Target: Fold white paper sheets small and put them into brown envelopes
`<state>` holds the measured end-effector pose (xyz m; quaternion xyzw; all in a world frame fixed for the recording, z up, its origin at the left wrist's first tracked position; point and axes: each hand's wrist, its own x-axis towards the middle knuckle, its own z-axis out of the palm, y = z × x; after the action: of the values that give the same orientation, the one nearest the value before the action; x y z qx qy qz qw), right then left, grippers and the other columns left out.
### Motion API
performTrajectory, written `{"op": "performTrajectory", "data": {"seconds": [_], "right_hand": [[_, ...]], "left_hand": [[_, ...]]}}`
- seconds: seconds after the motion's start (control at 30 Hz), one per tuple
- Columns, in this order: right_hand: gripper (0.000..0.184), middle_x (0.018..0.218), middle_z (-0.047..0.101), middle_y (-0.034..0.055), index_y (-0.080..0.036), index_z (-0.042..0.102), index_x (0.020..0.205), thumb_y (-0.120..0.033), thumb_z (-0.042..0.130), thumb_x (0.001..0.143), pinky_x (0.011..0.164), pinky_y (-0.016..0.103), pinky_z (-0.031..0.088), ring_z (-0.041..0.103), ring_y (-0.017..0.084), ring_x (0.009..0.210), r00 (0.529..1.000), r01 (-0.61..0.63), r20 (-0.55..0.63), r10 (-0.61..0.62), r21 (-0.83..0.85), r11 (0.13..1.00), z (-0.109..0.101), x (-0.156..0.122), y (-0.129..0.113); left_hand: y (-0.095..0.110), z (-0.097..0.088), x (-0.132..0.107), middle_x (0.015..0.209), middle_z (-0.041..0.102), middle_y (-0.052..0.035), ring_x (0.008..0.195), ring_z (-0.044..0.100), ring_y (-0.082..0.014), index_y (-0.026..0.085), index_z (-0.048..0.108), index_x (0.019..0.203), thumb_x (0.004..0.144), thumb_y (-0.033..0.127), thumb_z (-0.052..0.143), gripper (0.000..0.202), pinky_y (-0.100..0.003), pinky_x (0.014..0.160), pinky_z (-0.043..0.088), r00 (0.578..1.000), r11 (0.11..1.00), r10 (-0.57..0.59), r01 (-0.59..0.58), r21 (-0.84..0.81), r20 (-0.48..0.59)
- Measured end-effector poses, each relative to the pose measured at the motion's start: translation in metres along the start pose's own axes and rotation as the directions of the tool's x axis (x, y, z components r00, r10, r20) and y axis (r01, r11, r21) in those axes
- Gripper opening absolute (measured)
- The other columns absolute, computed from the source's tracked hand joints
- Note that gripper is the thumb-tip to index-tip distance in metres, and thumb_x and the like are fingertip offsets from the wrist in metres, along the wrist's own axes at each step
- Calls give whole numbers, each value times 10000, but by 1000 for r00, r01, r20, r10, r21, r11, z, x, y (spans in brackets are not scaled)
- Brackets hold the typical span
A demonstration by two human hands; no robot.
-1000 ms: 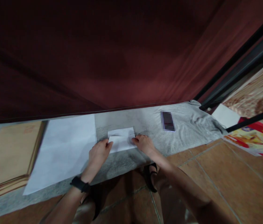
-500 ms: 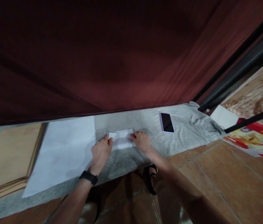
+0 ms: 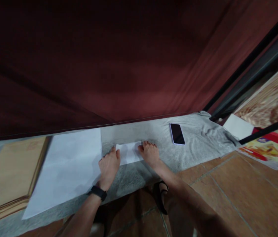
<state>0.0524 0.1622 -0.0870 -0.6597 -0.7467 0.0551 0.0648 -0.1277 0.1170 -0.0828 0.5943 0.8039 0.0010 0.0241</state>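
A small folded white paper [image 3: 129,152] lies on a grey cloth [image 3: 153,131] spread on the floor. My left hand [image 3: 109,166] rests at the paper's left edge, fingers pressed down on it. My right hand [image 3: 149,153] presses on its right edge, fingers spread flat. A black band is on my left wrist. The paper lies flat between both hands.
A large white sheet [image 3: 67,168] lies left of the hands, with a stack of brown envelopes [image 3: 8,174] beyond it. A phone [image 3: 177,133] lies on the cloth to the right. A dark red curtain [image 3: 104,65] hangs behind. Tiled floor and printed papers [image 3: 264,144] are at right.
The upper flap of the paper has been folded down, so the paper is now smaller and flat. Both hands moved closer onto its edges.
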Motion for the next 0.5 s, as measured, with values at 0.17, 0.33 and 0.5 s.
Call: {"op": "performTrajectory", "data": {"seconds": [0.17,0.33,0.5], "right_hand": [[295,1226,686,122,-185,647,1201,-296,430,1036,1014,359,463,620,241,1147,984,161,-95,-152,93,983,0,-8,-10],[443,1536,509,98,-171,530,1452,-241,361,1047,1166,388,382,461,225,1403,934,354,-115,-339,172,919,22,-20,-23],[560,1607,404,124,-108,419,1539,-408,355,1070,1224,434,314,349,250,1497,916,396,-126,-381,139,908,46,-30,-29]], "left_hand": [[-1,3,2,831,763,-157,813,764,-294,126,617,1221,1052,356,229,482,-353,686,542,1000,1000,12,-12,4,-26],[-2,3,1,834,764,-164,810,763,-288,126,597,1283,1047,356,246,481,-341,671,533,999,1000,30,-30,-8,-36],[-3,3,1,829,761,-171,815,762,-288,121,604,1257,1047,358,246,479,-340,677,533,999,999,43,-43,-16,-31]]}}
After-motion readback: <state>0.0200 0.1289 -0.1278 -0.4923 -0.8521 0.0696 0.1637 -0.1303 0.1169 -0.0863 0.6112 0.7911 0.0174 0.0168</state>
